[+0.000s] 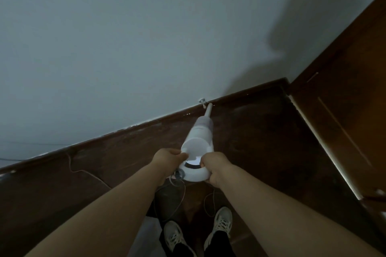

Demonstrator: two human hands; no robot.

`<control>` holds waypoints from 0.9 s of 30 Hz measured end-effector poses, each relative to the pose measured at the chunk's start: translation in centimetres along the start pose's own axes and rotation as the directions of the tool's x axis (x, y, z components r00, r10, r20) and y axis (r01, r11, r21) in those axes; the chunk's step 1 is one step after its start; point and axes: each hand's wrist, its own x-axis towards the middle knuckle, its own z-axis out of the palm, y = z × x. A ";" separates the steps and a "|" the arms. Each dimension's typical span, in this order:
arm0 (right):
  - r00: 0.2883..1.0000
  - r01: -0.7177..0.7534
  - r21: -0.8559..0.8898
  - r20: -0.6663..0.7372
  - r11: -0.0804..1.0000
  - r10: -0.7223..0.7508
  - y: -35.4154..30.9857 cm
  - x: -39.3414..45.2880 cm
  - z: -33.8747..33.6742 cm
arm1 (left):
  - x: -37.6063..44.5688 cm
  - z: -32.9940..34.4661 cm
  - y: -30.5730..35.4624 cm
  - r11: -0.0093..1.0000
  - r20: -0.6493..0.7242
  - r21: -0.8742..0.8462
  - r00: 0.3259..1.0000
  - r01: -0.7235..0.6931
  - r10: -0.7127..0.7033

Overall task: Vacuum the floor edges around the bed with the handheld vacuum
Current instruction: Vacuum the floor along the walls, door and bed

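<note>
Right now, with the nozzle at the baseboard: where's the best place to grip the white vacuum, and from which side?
Grip the wide rear end of the handheld vacuum, coming from behind and the sides, as the left hand and right hand do. The body tapers to a thin nozzle pointing away at the baseboard, so the rear probably steers best.

Both hands on the vacuum at the wall edge

The left hand (167,157) and right hand (215,166) grip the rear of the white vacuum (198,144). Ahead of the hands, its thin nozzle (208,109) touches the dark skirting board (125,133) under the pale wall (125,37). Below the hands, two shoes (222,222) stand on the wooden floor (261,142).
</note>
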 end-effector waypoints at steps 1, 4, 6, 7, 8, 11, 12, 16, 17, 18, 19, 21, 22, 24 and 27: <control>1.000 0.002 0.012 -0.003 1.000 -0.002 0.2 0.0 0.1 | 0.1 -0.1 -0.2 1.000 0.005 0.001 1.000 -0.001 0.001; 1.000 0.000 0.029 -0.018 1.000 0.000 0.8 -0.1 0.6 | 0.0 -0.2 -0.8 1.000 0.023 0.005 1.000 0.004 -0.004; 0.999 0.001 0.000 -0.032 1.000 -0.001 1.4 0.0 1.1 | 0.2 -0.1 -1.6 1.000 0.037 0.016 0.999 0.009 -0.010; 0.999 -0.003 -0.021 -0.045 1.000 0.002 1.6 0.1 1.3 | 0.3 0.0 -2.0 1.000 0.044 0.022 0.999 0.011 -0.012; 0.998 -0.013 -0.046 -0.060 0.999 0.010 2.0 0.2 1.4 | 0.3 0.1 -2.5 1.000 0.050 0.027 0.999 0.012 -0.014; 0.994 -0.042 -0.121 -0.108 0.992 0.028 2.8 0.3 1.4 | 0.2 0.7 -3.6 0.999 0.077 0.051 0.997 0.020 -0.024; 0.992 -0.046 -0.137 -0.122 0.990 0.029 3.0 0.3 1.2 | 0.0 0.9 -3.7 0.998 0.089 0.059 0.996 0.024 -0.030; 0.991 -0.036 -0.176 -0.132 0.984 0.012 3.3 0.0 0.4 | -0.7 1.4 -3.7 0.996 0.106 0.080 0.994 0.032 -0.040; 0.992 -0.025 -0.179 -0.127 0.983 0.002 3.2 0.0 0.2 | -0.8 1.5 -3.5 0.996 0.101 0.081 0.994 0.036 -0.044; 0.994 -0.012 -0.184 -0.113 0.983 -0.009 3.0 -0.1 -0.1 | -1.1 1.5 -3.1 0.995 0.094 0.092 0.995 0.033 -0.042; 0.995 0.008 -0.189 -0.092 0.982 -0.026 2.6 -0.3 -0.6 | -1.2 1.6 -2.6 0.994 0.085 0.109 0.996 0.029 -0.039; 0.995 0.041 -0.221 -0.080 0.974 -0.060 1.8 -0.4 -1.5 | -1.3 2.0 -1.8 0.992 0.079 0.124 0.996 0.025 -0.035; 0.995 0.052 -0.257 -0.068 0.965 -0.072 1.3 -0.7 -2.4 | -1.5 2.5 -1.2 0.994 0.082 0.111 0.996 0.024 -0.033; 0.995 0.071 -0.315 -0.042 0.946 -0.089 0.5 -1.1 -4.4 | -1.7 3.7 -0.3 0.994 0.083 0.111 0.996 0.011 -0.021; 0.996 0.079 -0.370 -0.008 0.926 -0.088 -0.7 -1.8 -8.9 | -2.6 7.2 1.6 0.995 0.079 0.093 0.996 0.021 -0.029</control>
